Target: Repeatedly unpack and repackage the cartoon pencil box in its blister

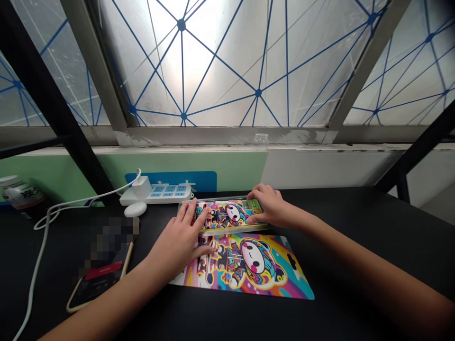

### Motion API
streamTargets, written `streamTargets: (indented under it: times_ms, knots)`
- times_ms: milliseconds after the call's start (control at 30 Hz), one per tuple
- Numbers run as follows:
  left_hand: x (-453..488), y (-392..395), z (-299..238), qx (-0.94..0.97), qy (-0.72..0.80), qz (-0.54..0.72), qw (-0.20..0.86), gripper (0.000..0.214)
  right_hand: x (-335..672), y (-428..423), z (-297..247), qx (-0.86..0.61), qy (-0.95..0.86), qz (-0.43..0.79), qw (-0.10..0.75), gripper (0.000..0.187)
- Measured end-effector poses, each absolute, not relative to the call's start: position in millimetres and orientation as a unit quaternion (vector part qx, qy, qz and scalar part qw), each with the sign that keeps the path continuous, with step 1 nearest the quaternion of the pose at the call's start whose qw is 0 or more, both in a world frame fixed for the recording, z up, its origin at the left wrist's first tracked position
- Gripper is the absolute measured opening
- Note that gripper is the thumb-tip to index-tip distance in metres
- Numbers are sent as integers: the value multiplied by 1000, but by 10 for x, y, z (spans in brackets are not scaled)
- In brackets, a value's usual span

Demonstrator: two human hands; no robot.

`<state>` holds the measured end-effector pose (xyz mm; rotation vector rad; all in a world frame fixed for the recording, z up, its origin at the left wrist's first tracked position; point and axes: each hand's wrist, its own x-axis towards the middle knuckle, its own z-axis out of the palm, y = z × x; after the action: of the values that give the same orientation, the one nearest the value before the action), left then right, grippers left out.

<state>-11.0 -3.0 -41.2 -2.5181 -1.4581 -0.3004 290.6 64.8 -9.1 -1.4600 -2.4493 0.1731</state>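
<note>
A shallow, clear-edged plastic case with a bright cartoon-bear print lies on the black desk in front of me. My left hand rests over its left end with fingers stretched out, the thumb reaching down over the sheet below. At the other end, my right hand grips the case, fingers over the far edge and thumb on the printed face near a green patch. Just on the near side lies a flat, round-cornered sheet with a matching cartoon bear. Part of its left side is hidden by my left hand.
A smartphone with a pale rim, partly blurred out, lies left of my forearm. Behind it are a white oval object and a power strip with a plugged-in white cable. A white-capped bottle stands far left. Black frame bars flank the desk.
</note>
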Motion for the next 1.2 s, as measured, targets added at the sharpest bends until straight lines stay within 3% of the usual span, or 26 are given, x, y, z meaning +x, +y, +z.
streamTargets:
  times_ms: [200, 400, 567, 667, 833, 933, 1033, 1100, 1200]
  knots:
    - [-150, -25, -416, -849, -498, -145, 102, 94, 2921, 561, -213, -507, -833, 54, 212, 55]
    - [-167, 10, -388, -829, -494, -252, 67, 80, 2877, 497, -274, -482, -835, 12, 266, 56]
    - [-108, -117, -286, -744, -518, -416, -72, 62, 2779, 381, -161, -408, -857, -85, 303, 41]
    - [6, -319, -89, -719, -487, -492, -66, 53, 2781, 203, -8, -388, -840, -132, 355, 34]
    - [31, -704, 80, -675, -450, -570, -135, 52, 2948, -314, -22, -316, -853, -93, 404, 52]
    - [-174, -855, -128, -716, -439, -532, -110, 51, 3073, -619, -244, -275, -881, -25, 384, 54]
    - [-418, -915, -405, -804, -428, -400, -100, 61, 3152, -778, -421, -258, -903, 10, 345, 48]
    - [-524, -912, -523, -833, -424, -331, -133, 74, 3177, -786, -467, -241, -920, 11, 311, 48]
    - [-579, -873, -574, -843, -434, -283, -141, 72, 3183, -725, -464, -220, -936, -9, 275, 52]
